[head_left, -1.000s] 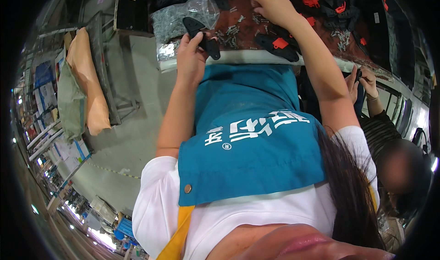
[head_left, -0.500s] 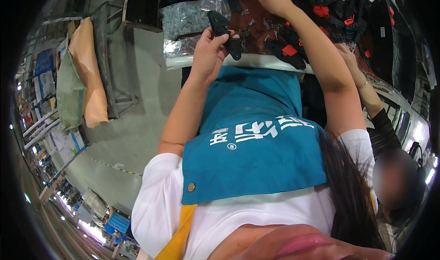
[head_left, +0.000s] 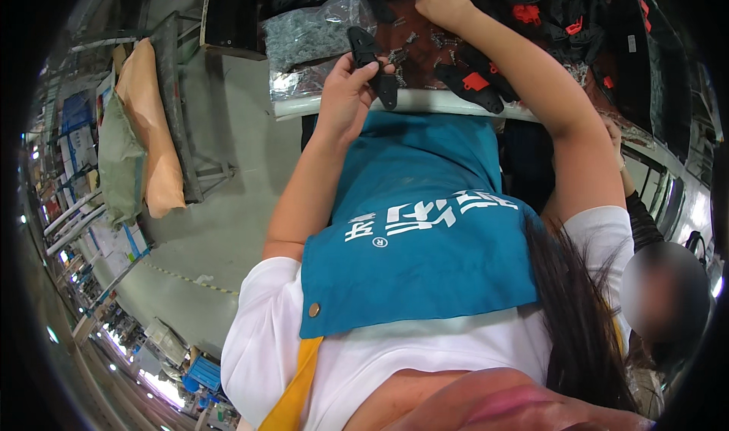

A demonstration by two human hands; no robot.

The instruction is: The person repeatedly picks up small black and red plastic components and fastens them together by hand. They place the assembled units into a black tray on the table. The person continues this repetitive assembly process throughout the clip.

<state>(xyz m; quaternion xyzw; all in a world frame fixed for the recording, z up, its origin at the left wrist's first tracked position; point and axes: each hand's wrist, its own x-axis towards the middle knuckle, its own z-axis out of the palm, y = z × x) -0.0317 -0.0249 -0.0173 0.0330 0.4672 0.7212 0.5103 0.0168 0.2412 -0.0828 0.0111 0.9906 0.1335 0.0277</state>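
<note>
A long black plastic part (head_left: pixel 364 45) with rounded ends and small holes is held upright in my left hand (head_left: pixel 345 101), thumb across its middle. That hand is above the near edge of the table. Farther off, my right hand (head_left: pixel 446 7) is closed like a fist low over the table, its fingertips curled under; whatever they may hold is hidden. Small metal screws or springs (head_left: pixel 410 39) lie scattered between the two hands. To their right rest several similar black parts (head_left: pixel 453 77), with a red plastic clip (head_left: pixel 476 81) on one.
A clear bag of small translucent pieces (head_left: pixel 319 40) lies at the left of the table. Red clips (head_left: pixel 525 15) and more black parts (head_left: pixel 573 40) cover the right side. A white rolled edge (head_left: pixel 433 101) borders the table. A co-worker's hand (head_left: pixel 613 133) is at the right.
My right hand has come slightly nearer and its fingers have curled in. The left hand with the black part dips a little. The co-worker's hand has drawn back from the parts.
</note>
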